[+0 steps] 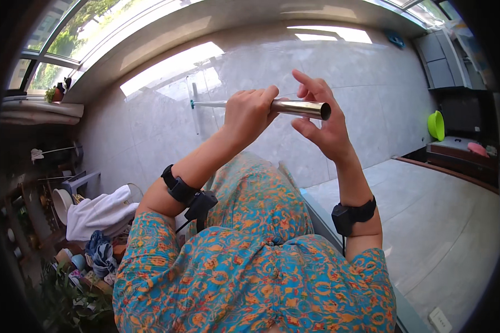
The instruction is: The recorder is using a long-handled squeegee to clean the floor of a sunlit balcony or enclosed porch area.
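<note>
My left hand [250, 114] is wrapped around the shiny metal handle [301, 108] of a long-handled floor squeegee. The handle's open, hollow end points to the right, towards me. Away to the left runs its thinner, pale pole, down to a teal joint and a narrow crossbar head [195, 105] at the floor; whether the bar carries a blade or a pad is too small to tell. Beside the hollow end, my right hand [330, 125] is open, fingers raised behind the handle and thumb below it. Whether its fingers touch the metal I cannot tell.
Grey tiled floor [372, 111] spreads ahead under the windows. A raised door sill [447, 175] lies at right, near a lime-green basin [436, 125] and a dark cabinet. On the left are a white cloth [103, 213], a grey stool [82, 182], piled clothes and plants.
</note>
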The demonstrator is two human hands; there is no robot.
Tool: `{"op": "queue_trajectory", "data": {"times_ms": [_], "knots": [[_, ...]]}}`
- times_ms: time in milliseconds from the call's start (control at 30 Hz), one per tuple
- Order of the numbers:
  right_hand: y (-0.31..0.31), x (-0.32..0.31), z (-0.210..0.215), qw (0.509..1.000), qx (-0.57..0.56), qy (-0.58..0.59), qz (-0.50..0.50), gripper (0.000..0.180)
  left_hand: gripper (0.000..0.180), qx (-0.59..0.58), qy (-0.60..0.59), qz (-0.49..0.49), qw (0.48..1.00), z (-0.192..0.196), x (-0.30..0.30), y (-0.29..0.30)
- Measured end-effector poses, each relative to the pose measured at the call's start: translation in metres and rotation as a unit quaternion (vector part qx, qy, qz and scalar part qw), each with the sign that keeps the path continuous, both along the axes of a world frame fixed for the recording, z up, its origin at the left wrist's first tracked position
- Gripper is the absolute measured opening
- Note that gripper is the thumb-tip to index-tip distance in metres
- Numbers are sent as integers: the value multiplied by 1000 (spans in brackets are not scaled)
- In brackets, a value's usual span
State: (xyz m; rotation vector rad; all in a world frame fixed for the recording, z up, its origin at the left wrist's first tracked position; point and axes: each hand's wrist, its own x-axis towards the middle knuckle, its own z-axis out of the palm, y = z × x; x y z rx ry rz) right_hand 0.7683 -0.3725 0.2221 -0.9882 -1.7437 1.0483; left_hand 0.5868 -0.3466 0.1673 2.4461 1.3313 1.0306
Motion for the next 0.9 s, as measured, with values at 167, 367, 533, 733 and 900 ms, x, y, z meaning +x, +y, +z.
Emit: {"op": "queue_trajectory", "data": {"times_ms": [167, 367, 533, 733, 900], "knots": [[-3, 8, -32, 991, -136, 0, -14, 29, 19, -52, 60, 1, 997, -41, 16, -21], [1, 8, -79, 955, -296, 5, -3, 23, 34, -383, 65, -18, 921, -141, -44, -44], [22, 23, -74, 949, -315, -30, 5, 20, 30, -463, 171, 9, 869, -233, -64, -74], [83, 82, -56, 949, -296, -69, -86, 17, 19, -485, 103, 76, 865, -241, 17, -5], [140, 133, 7, 961, -208, -117, -138, 19, 9, -390, 18, 130, 912, -217, 103, 87]]}}
